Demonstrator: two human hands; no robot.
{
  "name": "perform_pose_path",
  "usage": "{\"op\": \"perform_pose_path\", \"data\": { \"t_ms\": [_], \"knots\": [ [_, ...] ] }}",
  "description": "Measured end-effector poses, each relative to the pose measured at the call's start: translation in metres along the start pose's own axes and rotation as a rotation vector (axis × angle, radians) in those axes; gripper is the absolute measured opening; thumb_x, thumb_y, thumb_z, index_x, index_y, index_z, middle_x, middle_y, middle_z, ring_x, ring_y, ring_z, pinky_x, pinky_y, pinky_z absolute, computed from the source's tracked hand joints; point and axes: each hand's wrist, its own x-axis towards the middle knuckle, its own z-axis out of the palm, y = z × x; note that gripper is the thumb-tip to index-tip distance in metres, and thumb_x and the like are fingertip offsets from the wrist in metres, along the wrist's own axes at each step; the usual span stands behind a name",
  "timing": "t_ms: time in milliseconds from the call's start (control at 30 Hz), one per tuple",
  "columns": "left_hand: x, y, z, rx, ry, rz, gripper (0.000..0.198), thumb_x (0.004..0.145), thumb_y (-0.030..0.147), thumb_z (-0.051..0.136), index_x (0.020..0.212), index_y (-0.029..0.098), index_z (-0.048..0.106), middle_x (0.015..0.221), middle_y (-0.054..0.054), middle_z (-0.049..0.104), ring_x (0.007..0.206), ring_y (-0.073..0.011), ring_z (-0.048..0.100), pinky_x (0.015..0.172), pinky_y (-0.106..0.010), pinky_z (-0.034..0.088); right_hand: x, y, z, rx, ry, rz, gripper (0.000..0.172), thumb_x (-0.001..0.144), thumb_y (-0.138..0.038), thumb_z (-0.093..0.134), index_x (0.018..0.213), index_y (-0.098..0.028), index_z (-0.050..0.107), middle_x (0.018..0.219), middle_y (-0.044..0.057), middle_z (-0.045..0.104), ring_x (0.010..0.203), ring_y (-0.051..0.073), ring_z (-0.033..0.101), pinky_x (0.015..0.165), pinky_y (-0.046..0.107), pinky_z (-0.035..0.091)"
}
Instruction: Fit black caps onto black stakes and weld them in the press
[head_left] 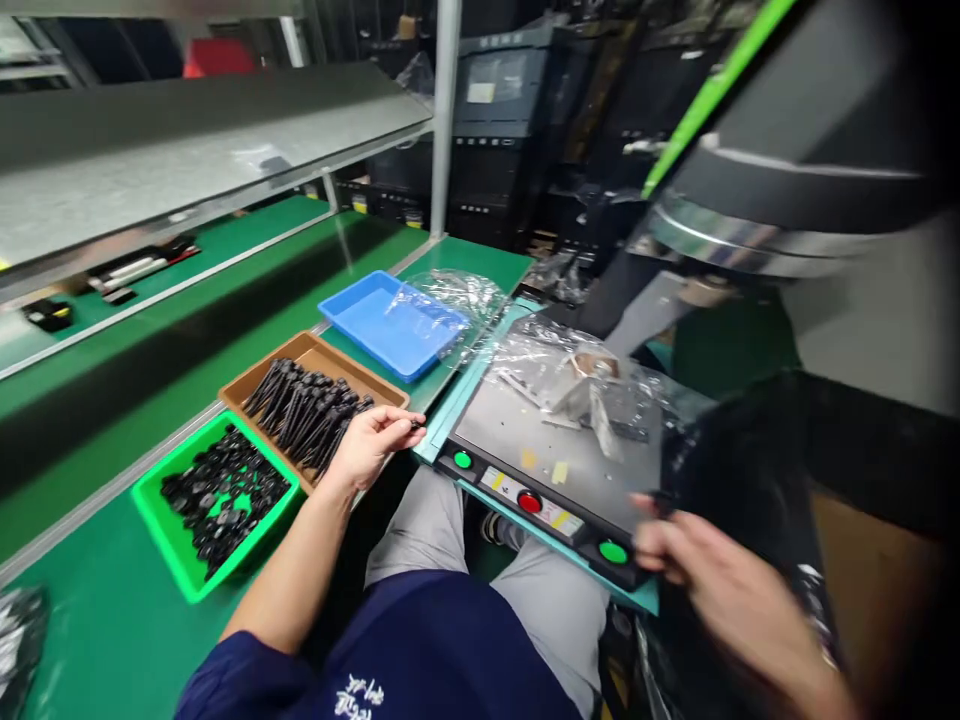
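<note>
My left hand (pixel 375 440) is closed in a pinch, with a small black part (pixel 415 424) showing at its fingertips. It is held over the near right corner of a brown tray (pixel 390 387) filled with long black stems with wider heads (pixel 311 405). Beside that tray, a green bin (pixel 169 525) contains many small round black pieces (pixel 225 490). My right hand (pixel 686 545) is blurred, its fingers curled together by the right end of the button panel. Something dark (pixel 661 503) shows at its fingers, too smeared to name.
A grey machine plate (pixel 480 425) carries metal brackets (pixel 577 390) and clear plastic. Its front panel has two green buttons (pixel 463 459) and a red button (pixel 529 501). A blue tray (pixel 397 325) stands beyond the brown one. A large machine arm (pixel 787 190) overhangs the right.
</note>
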Motion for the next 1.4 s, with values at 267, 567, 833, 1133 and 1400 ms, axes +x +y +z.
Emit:
{"op": "perform_pose_path", "data": {
  "t_ms": [267, 567, 833, 1133, 1400],
  "knots": [
    [0.007, -0.033, 0.084, -0.268, -0.307, -0.275, 0.027, 0.06, 0.019, 0.088, 0.075, 0.013, 0.066, 0.094, -0.008, 0.075, 0.088, -0.0208, 0.072, 0.081, -0.032, 0.057, 0.011, -0.044, 0.117, 0.275, -0.175, -0.016, 0.027, 0.091, -0.037, 0.047, 0.072, -0.02, 0.054, 0.069, 0.001, 0.063, 0.059, 0.013, 0.059, 0.059, 0.025, 0.044],
    [-0.001, -0.041, 0.089, -0.236, -0.386, -0.284, 0.022, 0.061, 0.019, 0.087, 0.075, 0.013, 0.07, 0.1, -0.01, 0.074, 0.083, -0.0185, 0.07, 0.079, -0.033, 0.056, 0.013, -0.039, 0.118, 0.444, -0.172, -0.038, 0.034, 0.091, -0.043, 0.052, 0.069, -0.018, 0.055, 0.064, 0.0, 0.058, 0.053, 0.011, 0.051, 0.055, 0.025, 0.039],
    [0.002, -0.038, 0.087, -0.168, -0.423, -0.284, 0.022, 0.061, 0.02, 0.087, 0.072, 0.011, 0.069, 0.1, -0.011, 0.074, 0.071, -0.0164, 0.069, 0.067, -0.03, 0.057, 0.013, -0.037, 0.12, 0.955, -0.342, 0.168, 0.038, 0.085, -0.05, 0.063, 0.068, -0.016, 0.055, 0.057, -0.002, 0.048, 0.043, 0.007, 0.034, 0.043, 0.023, 0.021],
    [0.001, -0.047, 0.092, -0.118, -0.456, -0.212, 0.022, 0.063, 0.023, 0.086, 0.072, 0.013, 0.068, 0.1, -0.01, 0.074, 0.081, -0.0182, 0.07, 0.075, -0.031, 0.056, 0.006, -0.033, 0.122, 0.593, -0.113, -0.063, 0.045, 0.093, -0.052, 0.051, 0.066, -0.017, 0.054, 0.06, 0.0, 0.052, 0.051, 0.01, 0.043, 0.052, 0.025, 0.032],
    [0.002, -0.054, 0.099, 0.077, -0.441, -0.011, 0.02, 0.068, 0.029, 0.083, 0.078, 0.016, 0.072, 0.102, -0.011, 0.074, 0.089, -0.0227, 0.07, 0.078, -0.035, 0.056, 0.009, -0.022, 0.121, 0.785, -0.151, 0.01, 0.039, 0.093, -0.05, 0.055, 0.073, -0.017, 0.059, 0.068, 0.002, 0.058, 0.054, 0.011, 0.048, 0.052, 0.025, 0.033]
  ]
}}
